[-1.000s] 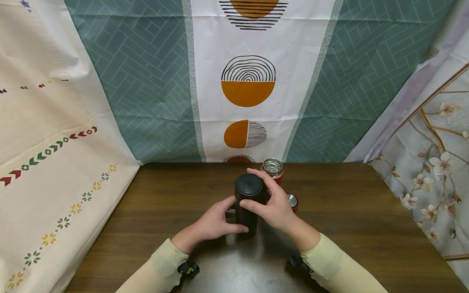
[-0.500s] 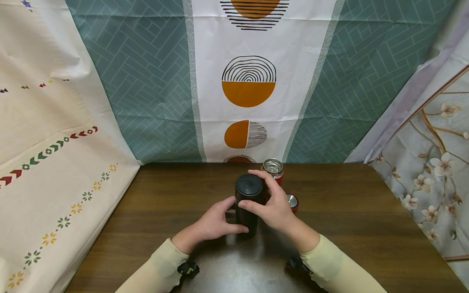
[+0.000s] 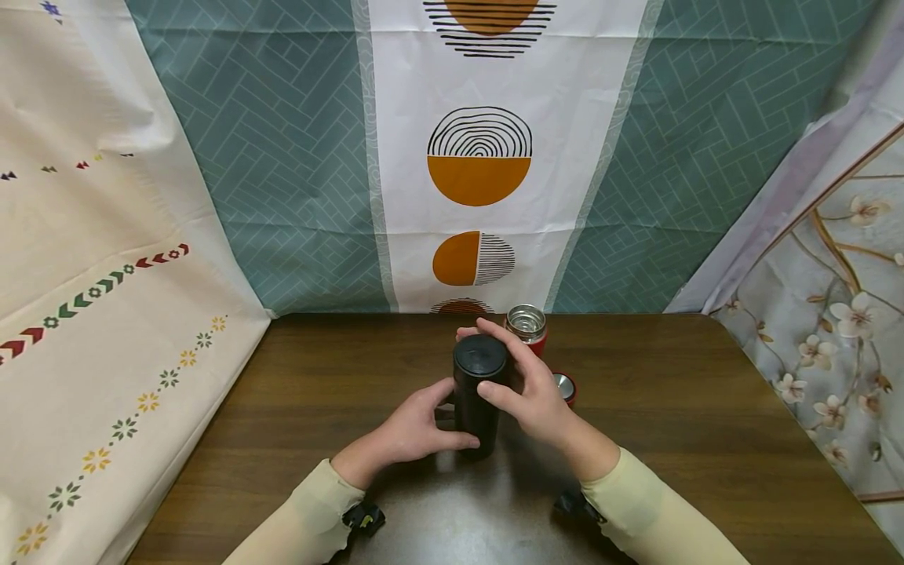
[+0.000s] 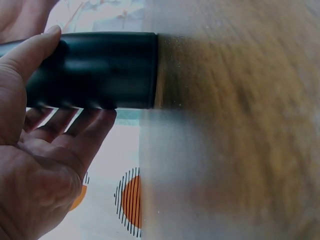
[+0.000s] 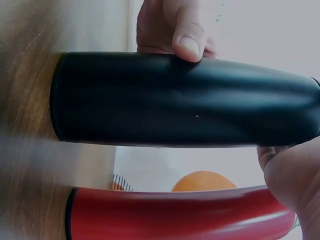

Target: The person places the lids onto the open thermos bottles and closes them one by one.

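Observation:
A black thermos (image 3: 475, 424) stands upright on the table, its flat round lid (image 3: 480, 355) on top. My left hand (image 3: 413, 428) holds the lower body, thumb on the near side; in the left wrist view its fingers (image 4: 100, 127) lie along the opposite side. Around the upper end curves my right hand (image 3: 540, 400), with the thumb on the near right side and fingers reaching behind the lid. Most of those fingers are hidden by the thermos. The right wrist view shows the black thermos body (image 5: 165, 100) broadside.
Behind my right hand stands a red thermos (image 3: 537, 345) with its steel mouth uncovered. Beside it a red-rimmed cap (image 3: 565, 388) lies with its silvery face up. The brown wooden table (image 3: 318, 361) ends at a patterned cloth backdrop (image 3: 304, 157).
My right thumb has shifted right on the black thermos, and the fingers have slid further left behind its lid. The left hand and thermos have stayed in place.

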A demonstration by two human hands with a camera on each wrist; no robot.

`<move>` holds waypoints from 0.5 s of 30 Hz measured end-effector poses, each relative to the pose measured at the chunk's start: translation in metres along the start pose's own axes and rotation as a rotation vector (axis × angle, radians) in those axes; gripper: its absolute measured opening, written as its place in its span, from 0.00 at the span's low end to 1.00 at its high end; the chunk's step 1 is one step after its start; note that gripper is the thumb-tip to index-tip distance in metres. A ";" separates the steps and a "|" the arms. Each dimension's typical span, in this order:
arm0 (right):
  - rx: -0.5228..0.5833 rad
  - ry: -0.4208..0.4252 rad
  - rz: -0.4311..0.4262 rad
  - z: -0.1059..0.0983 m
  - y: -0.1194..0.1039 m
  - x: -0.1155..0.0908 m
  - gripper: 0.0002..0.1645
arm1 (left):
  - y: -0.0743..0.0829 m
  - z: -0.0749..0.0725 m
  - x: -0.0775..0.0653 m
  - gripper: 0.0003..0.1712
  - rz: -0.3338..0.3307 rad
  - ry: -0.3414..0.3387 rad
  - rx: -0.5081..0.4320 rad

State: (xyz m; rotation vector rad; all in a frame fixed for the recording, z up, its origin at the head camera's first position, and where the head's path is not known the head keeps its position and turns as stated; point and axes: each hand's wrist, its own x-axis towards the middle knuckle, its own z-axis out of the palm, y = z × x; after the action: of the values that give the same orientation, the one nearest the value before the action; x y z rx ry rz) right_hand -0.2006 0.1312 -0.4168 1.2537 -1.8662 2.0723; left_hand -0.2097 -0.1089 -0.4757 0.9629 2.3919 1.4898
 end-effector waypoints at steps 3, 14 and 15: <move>-0.010 -0.009 0.014 -0.002 -0.001 0.000 0.44 | -0.001 0.000 0.000 0.44 0.001 0.003 0.003; -0.120 0.044 0.072 -0.003 -0.004 -0.001 0.40 | -0.001 0.001 0.001 0.43 0.014 0.006 0.021; -0.132 0.054 0.078 -0.003 -0.003 -0.002 0.40 | -0.001 0.001 0.001 0.43 0.015 0.008 0.024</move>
State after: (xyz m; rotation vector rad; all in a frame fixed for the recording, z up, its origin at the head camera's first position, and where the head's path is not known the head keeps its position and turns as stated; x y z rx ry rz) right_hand -0.1992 0.1356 -0.4148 1.1009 -2.0213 1.9604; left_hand -0.2104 -0.1076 -0.4769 0.9837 2.4186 1.4758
